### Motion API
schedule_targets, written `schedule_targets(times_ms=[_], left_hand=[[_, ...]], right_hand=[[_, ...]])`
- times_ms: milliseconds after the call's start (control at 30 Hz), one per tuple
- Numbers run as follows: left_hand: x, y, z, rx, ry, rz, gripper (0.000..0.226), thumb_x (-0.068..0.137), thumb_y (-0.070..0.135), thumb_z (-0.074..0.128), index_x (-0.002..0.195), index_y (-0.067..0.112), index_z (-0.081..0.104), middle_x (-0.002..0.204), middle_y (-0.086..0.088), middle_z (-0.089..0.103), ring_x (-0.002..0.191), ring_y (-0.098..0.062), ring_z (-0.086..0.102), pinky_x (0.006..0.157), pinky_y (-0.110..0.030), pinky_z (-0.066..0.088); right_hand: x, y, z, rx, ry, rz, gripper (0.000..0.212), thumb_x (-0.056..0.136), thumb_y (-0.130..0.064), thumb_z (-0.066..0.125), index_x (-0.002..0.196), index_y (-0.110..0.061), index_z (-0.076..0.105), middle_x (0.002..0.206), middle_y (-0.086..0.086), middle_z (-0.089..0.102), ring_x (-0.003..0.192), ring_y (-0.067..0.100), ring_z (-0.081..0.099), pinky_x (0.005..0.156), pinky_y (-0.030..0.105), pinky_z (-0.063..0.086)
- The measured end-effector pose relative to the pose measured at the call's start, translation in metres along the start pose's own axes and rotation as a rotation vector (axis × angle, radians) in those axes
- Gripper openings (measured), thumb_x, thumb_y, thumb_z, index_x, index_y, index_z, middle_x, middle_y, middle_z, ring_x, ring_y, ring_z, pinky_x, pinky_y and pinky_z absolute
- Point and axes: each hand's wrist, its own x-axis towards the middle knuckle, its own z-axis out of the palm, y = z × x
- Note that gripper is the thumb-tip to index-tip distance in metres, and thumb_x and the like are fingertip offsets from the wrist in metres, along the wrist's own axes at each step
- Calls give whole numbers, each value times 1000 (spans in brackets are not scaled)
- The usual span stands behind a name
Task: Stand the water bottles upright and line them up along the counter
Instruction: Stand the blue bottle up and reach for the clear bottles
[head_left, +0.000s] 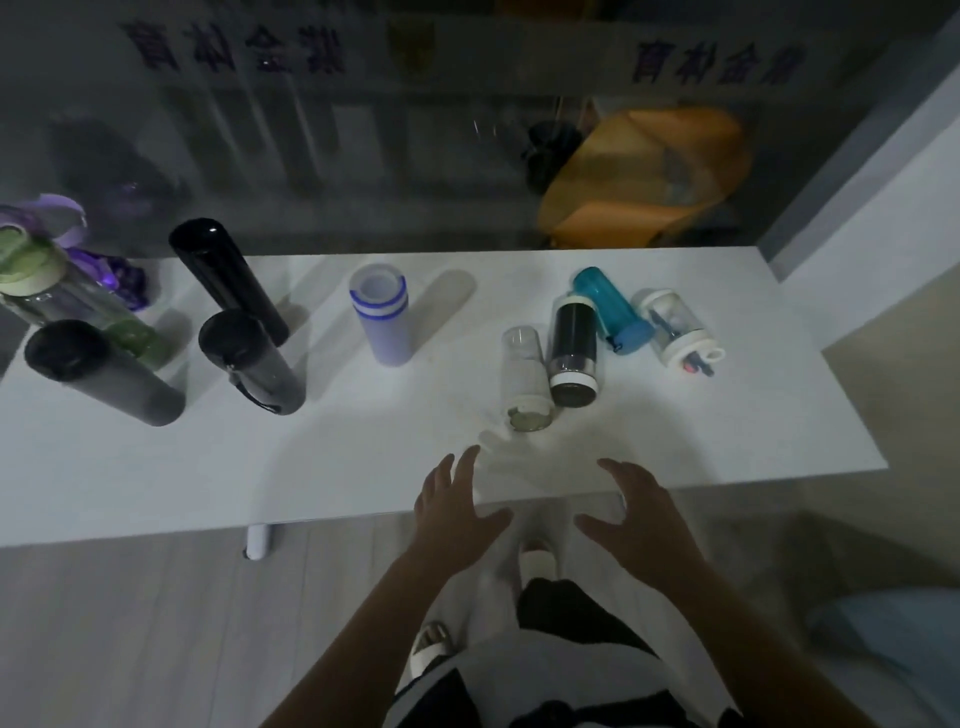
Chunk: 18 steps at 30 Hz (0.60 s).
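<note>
both hands hover over the near edge of the white counter (156, 478), palms facing each other, holding nothing. the left hand (457, 512) has its fingers spread and slightly curled; the right hand (636, 512) likewise, thumb out toward the left. just beyond the fingertips lies a clear bottle (524, 379) on its side, touching a black bottle (573, 351) beside it. farther out, past the right fingers, lie a blue bottle (610, 309) and a small clear bottle (678, 327). well left of the left fingers stand a lilac bottle (382, 317), three dark flasks (249, 361) and a green bottle (31, 270).
</note>
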Motion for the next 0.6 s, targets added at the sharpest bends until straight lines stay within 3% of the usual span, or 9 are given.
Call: schedule_targets(times_ms=[267, 367, 467, 533, 600], left_hand=[[45, 54, 19, -152, 134, -116, 98, 77, 48, 75, 153, 26, 16, 154, -6, 29, 139, -29, 32, 112, -49, 32], [77, 81, 34, -367, 174, -237, 107, 68, 52, 81, 151, 27, 20, 149, -7, 34, 134, -30, 40, 108, -51, 39], [113, 101, 49, -664, 265, -378, 123, 47, 59, 85, 148, 28, 23, 138, -10, 49, 114, -27, 58, 86, -40, 55], [130, 109, 59, -763, 331, -438, 123, 46, 52, 82, 149, 23, 23, 125, -12, 57, 100, -25, 64, 65, -26, 50], [140, 114, 66, -780, 413, -475, 115, 47, 50, 82, 146, 23, 29, 119, -11, 60, 95, -25, 65, 59, -24, 46]], right_hand=[[70, 20, -36, 64, -85, -79, 76, 74, -48, 70, 140, -30, 36, 143, -4, 41, 128, 22, 42, 106, 47, 40], [99, 36, -58, 62, -88, -112, 77, 74, -48, 72, 140, -28, 38, 141, -3, 43, 128, 22, 42, 106, 46, 38], [124, 56, -73, 53, -110, -162, 77, 70, -53, 71, 137, -31, 40, 137, -5, 47, 125, 22, 45, 105, 45, 40], [137, 69, -85, 31, -145, -180, 77, 71, -52, 70, 138, -31, 39, 138, -4, 46, 125, 21, 45, 105, 45, 40], [150, 78, -95, 4, -158, -203, 78, 73, -51, 70, 141, -28, 38, 141, -2, 45, 126, 23, 44, 105, 44, 39]])
